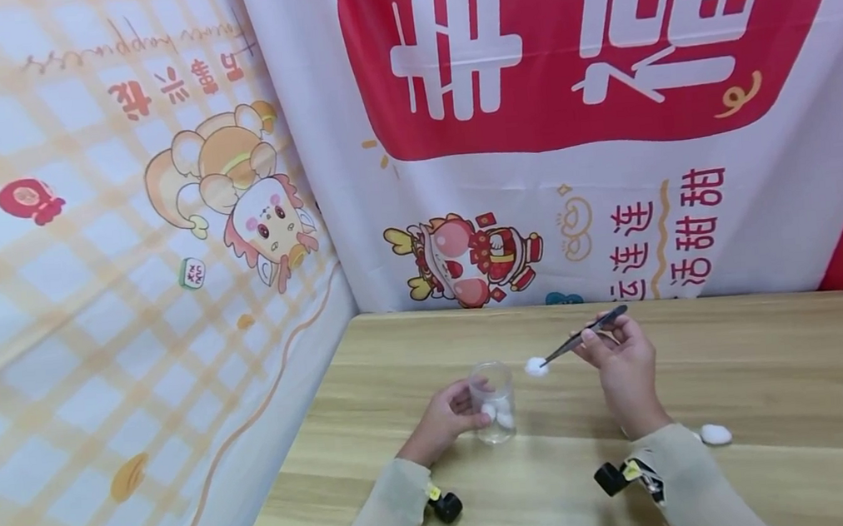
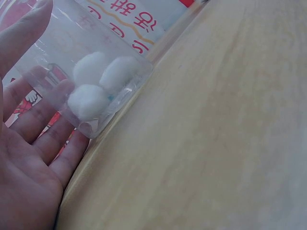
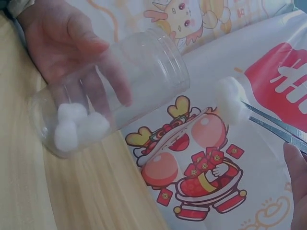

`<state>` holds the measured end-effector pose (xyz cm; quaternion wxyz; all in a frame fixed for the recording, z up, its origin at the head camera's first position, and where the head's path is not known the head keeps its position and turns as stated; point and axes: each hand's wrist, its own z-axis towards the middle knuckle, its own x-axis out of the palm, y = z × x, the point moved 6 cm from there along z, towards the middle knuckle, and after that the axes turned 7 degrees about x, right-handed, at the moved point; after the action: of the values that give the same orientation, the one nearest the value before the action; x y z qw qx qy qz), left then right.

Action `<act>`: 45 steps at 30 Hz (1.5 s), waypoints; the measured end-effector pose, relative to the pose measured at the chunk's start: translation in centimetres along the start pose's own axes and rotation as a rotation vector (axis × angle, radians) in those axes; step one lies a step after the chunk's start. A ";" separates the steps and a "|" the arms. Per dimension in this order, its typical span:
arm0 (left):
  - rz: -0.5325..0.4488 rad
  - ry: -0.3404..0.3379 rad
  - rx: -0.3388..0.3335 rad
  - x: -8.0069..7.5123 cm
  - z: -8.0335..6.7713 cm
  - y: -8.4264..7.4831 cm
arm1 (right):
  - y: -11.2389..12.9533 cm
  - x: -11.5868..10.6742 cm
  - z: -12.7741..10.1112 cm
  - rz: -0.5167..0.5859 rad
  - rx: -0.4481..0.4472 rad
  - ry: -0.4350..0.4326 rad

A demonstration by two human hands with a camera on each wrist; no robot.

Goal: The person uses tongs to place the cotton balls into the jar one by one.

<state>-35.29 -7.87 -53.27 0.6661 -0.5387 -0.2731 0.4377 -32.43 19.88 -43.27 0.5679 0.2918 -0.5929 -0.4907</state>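
Note:
A clear plastic jar (image 1: 494, 436) stands on the table with three white cotton balls (image 2: 88, 101) at its bottom. My left hand (image 1: 446, 415) holds it from the side, thumb and fingers around the wall. In the right wrist view the mouth of the jar (image 3: 144, 62) is uncovered. My right hand (image 1: 629, 374) pinches a pair of dark metal tweezers (image 1: 582, 337). Their tips grip another cotton ball (image 3: 231, 100), which hangs in the air just right of the jar's rim and apart from it.
One more cotton ball (image 1: 716, 434) lies on the wooden table (image 1: 792, 364), beside my right sleeve. A printed cloth (image 1: 328, 137) hangs behind the table's back edge, and a checked cloth (image 1: 92, 283) covers the left side. Small black cameras (image 1: 446, 507) are strapped to both wrists.

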 end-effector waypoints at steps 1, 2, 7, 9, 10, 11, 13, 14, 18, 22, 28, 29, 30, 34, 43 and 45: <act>0.000 0.000 -0.003 0.0 0.0 0.0 | 0.0 0.0 0.0 0.003 0.002 0.002; 0.001 0.000 -0.007 0.1 0.0 0.1 | 0.0 0.0 0.0 0.005 0.005 0.001; 0.010 -0.004 -0.020 0.4 -0.2 0.3 | -0.1 -0.1 0.1 0.013 0.010 0.001; 0.013 -0.004 -0.019 0.5 -0.3 0.3 | -0.1 0.0 0.1 0.023 0.006 0.006; 0.010 -0.004 -0.019 0.6 -0.3 0.3 | 0.0 0.1 0.1 0.031 0.002 0.010; 0.007 -0.004 -0.019 0.6 -0.3 0.2 | 0.0 0.2 0.1 0.040 0.001 0.014; 0.001 0.001 -0.017 0.7 -0.3 0.2 | 0.1 0.5 0.2 0.049 -0.002 0.018; -0.002 0.004 -0.016 0.7 -0.2 0.1 | 0.2 0.6 0.2 0.052 -0.003 0.018; -0.008 0.011 -0.012 0.8 0.1 -0.1 | 0.4 1.0 0.4 0.069 -0.010 0.016; -0.009 0.006 -0.011 0.8 0.4 -0.3 | 0.5 1.5 0.5 0.078 -0.011 0.018; -0.006 0.006 -0.003 0.9 0.4 -0.6 | 0.2 2.0 0.6 0.096 -0.005 0.007; -0.004 0.006 -0.003 0.9 0.4 -0.6 | 0.2 2.0 0.6 0.100 -0.004 0.006; -0.001 0.004 -0.003 0.8 0.3 -0.6 | 0.2 2.1 0.5 0.104 -0.004 0.006; 0.014 0.000 -0.008 0.6 0.1 -0.6 | 0.0 2.3 0.4 0.106 -0.006 0.009; 0.032 0.015 0.004 -0.1 0.3 -0.3 | -0.4 3.3 0.0 0.115 0.000 0.035; 0.038 0.013 0.006 0.0 0.3 -0.3 | -0.6 3.5 0.0 0.106 0.000 0.043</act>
<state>-35.47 -7.75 -52.88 0.6609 -0.5448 -0.2572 0.4475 -33.17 16.50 -42.47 0.6056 0.2707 -0.5951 -0.4537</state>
